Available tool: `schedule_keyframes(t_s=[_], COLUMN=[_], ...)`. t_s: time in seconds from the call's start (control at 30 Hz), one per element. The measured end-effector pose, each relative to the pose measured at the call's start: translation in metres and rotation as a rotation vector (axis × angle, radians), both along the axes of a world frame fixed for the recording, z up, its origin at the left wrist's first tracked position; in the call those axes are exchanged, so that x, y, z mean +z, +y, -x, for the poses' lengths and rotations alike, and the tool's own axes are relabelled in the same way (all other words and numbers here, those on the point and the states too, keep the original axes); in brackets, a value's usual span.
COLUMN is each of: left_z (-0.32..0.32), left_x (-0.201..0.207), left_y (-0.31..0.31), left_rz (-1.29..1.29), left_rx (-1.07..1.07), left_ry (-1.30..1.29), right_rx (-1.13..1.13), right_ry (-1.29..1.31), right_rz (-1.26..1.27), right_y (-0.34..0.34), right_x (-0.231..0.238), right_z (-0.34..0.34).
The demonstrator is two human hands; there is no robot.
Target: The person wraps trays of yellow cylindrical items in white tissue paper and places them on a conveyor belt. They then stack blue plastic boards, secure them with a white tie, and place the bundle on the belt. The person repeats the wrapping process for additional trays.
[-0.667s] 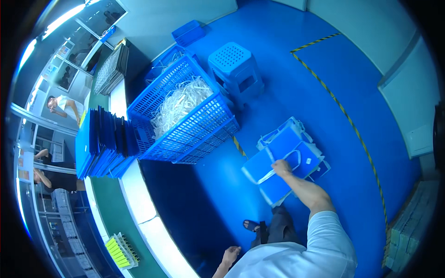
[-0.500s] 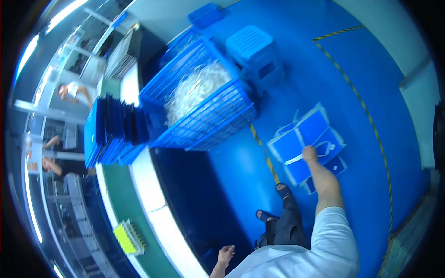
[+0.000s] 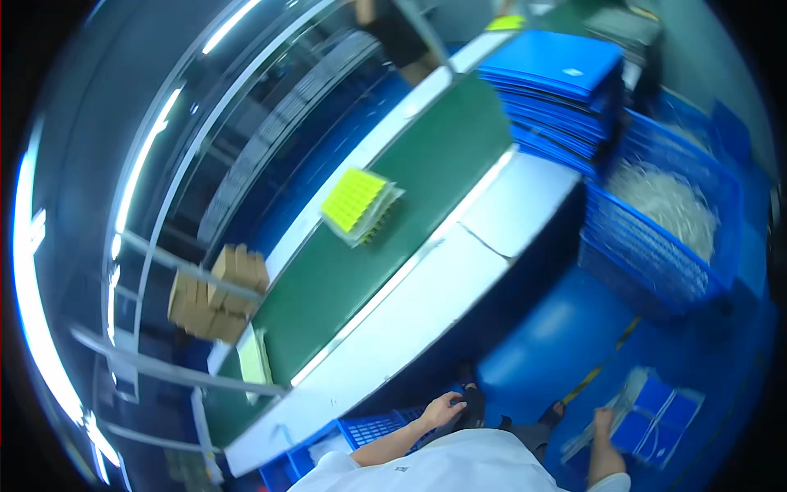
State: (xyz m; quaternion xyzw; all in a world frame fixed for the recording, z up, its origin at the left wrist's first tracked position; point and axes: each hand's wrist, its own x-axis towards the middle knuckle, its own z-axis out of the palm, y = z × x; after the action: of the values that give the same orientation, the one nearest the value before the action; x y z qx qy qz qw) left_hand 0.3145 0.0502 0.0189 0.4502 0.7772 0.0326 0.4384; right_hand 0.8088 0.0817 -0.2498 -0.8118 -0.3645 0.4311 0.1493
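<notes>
My left hand [image 3: 443, 407] hangs in front of my body near the bench edge, its fingers loosely bent and apart, holding nothing. My right hand [image 3: 602, 421] is lowered at my right side, beside a strapped bundle of flat blue panels [image 3: 635, 432] in clear wrap on the floor. A white strap crosses the bundle, and the hand looks apart from it. The right fingers are too small and blurred to make out. Ahead, a stack of bright yellow-green ridged trays [image 3: 354, 201] sits on the green conveyor belt [image 3: 434, 168].
A tall stack of blue plastic panels [image 3: 549, 78] stands at the belt's far end. Beside it, a blue mesh crate [image 3: 656, 238] holds clear stringy scraps. Brown cartons [image 3: 217, 295] and a pale slab [image 3: 254, 358] lie farther left. Blue bins [image 3: 369, 428] sit under the white ledge [image 3: 393, 340].
My view has swung left toward the conveyor. My right hand, earlier at the bundle's white strap, is now beside the bundle. The left hand has come up in front of me.
</notes>
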Motion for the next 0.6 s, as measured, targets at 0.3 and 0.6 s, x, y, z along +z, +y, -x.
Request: schedule_keyframes(t_s=[0.3, 0.6], left_z=[0.254, 0.655], left_x=[-0.035, 0.016], left_y=[0.009, -0.08], left_rz=[-0.583, -0.387], left_rx=[0.757, 1.457], left_ry=[0.172, 0.731], right_rx=[0.394, 0.913], right_ry=[0.485, 0.437], right_rz=[-0.088, 0.051], right_y=[0.155, 0.267], right_x=[0.174, 0.284], right_z=[0.358, 0.62])
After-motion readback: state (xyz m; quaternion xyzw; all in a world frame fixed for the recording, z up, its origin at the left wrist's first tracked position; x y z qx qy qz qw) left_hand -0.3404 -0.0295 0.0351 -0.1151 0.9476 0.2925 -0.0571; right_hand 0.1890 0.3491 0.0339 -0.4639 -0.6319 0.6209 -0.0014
